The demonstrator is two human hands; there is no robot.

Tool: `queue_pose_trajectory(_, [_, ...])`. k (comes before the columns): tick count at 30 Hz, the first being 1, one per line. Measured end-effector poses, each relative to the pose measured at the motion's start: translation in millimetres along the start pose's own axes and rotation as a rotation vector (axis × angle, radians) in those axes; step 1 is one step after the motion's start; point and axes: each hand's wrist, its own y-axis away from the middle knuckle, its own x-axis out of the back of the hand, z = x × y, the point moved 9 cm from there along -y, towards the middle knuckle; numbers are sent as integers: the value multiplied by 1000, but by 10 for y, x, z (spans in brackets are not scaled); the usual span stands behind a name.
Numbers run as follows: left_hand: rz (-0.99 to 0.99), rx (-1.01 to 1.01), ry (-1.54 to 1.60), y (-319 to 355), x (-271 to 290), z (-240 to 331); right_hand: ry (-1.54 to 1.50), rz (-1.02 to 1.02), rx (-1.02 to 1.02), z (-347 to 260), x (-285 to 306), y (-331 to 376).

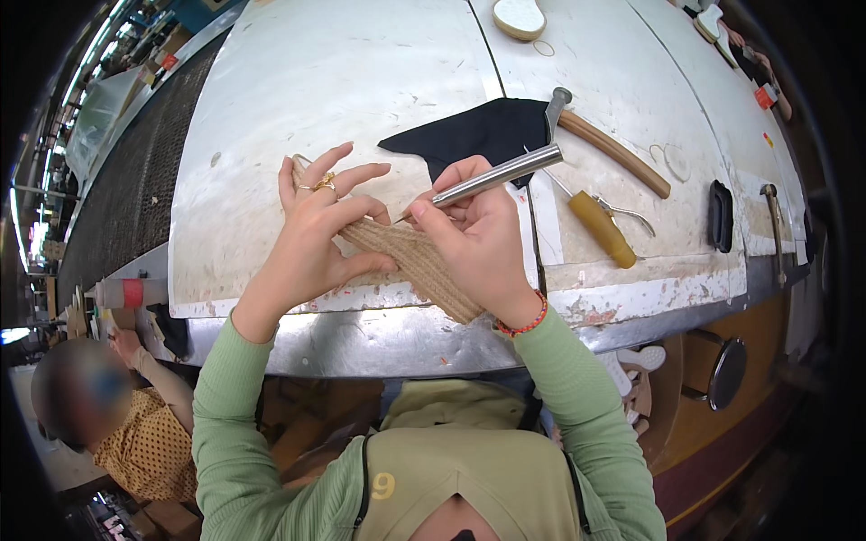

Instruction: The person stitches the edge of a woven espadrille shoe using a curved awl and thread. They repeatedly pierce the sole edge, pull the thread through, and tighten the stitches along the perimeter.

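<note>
A woven tan strip point(417, 261) is held above the near edge of the desk point(298, 99), between both hands. The strip is pinched by the left hand point(317, 236), thumb below and fingers point(347, 176) partly spread above. A metal awl point(492, 177) is gripped by the closed fingers of the right hand point(474, 236), its tip set against the strip. On the desk beyond lie a black cloth piece point(487, 131), a hammer point(606, 142) and a yellow-handled tool point(600, 225). Another person point(117, 415) is seen at lower left.
</note>
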Motion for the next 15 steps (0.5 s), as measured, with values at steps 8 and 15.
queue_pose_trajectory(8, [15,58,76,-21,21,16,177,-18,89,-128,-81,71])
queue_pose_trajectory(15, [-21,47,68,-13,2,6,-40,84,133,-135,16,103])
